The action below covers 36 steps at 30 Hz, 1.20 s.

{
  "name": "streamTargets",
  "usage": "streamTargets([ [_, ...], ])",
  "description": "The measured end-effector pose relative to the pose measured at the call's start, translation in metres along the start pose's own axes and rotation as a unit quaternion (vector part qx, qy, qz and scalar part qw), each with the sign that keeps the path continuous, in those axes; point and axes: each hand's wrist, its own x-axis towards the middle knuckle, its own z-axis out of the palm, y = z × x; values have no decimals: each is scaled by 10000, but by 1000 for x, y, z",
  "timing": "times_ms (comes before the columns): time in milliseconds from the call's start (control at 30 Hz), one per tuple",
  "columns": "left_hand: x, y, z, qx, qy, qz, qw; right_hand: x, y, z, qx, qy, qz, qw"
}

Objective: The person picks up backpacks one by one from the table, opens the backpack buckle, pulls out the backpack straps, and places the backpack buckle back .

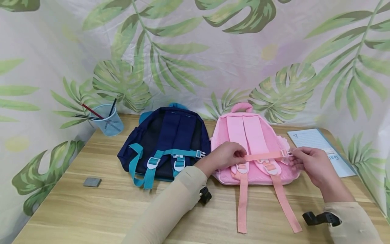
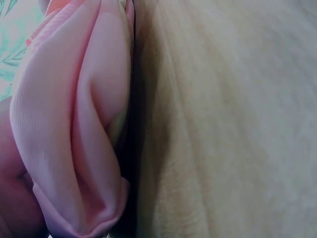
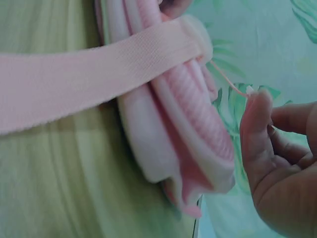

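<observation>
A pink backpack (image 1: 226, 178) lies on the table with its shoulder straps facing up. Across it stretches a peach chest strap (image 1: 265, 156) with a white-edged buckle (image 1: 284, 153) near its right end. My left hand (image 1: 225, 156) pinches the strap's left end between thumb and fingers. At the other end, my right hand (image 1: 313, 164) pinches the buckle end; in the right wrist view the strap runs thin and taut to those fingertips. Two peach webbing tails (image 1: 242, 203) hang toward me. In the left wrist view the pink fabric (image 2: 49, 114) hides most of my hand.
To the left lies a navy backpack (image 1: 169, 125) with teal straps, touching the pink one. A blue pencil cup (image 1: 117, 128) stands at the back left, and a small grey block (image 1: 92, 182) lies at the left. A notebook (image 1: 313, 139) sits at the right edge.
</observation>
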Motion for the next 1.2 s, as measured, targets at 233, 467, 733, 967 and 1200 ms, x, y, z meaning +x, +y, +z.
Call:
streamTargets([
  [233,0,0,0,64,17,49,10000,0,18,-6,651,-220,-536,9962],
  [467,0,-1,1,49,14,48,10000,0,32,-16,167,-589,-1119,9918],
  [733,0,-1,2,28,26,16,10000,5,32,-18,-1964,-234,-1630,9666],
  [967,0,-1,1,49,22,12,10000,7,31,-20,-2849,-244,-2204,9325],
  [1200,-1,0,1,-22,0,-49,10000,11,36,-23,-3119,-519,-2279,9209],
])
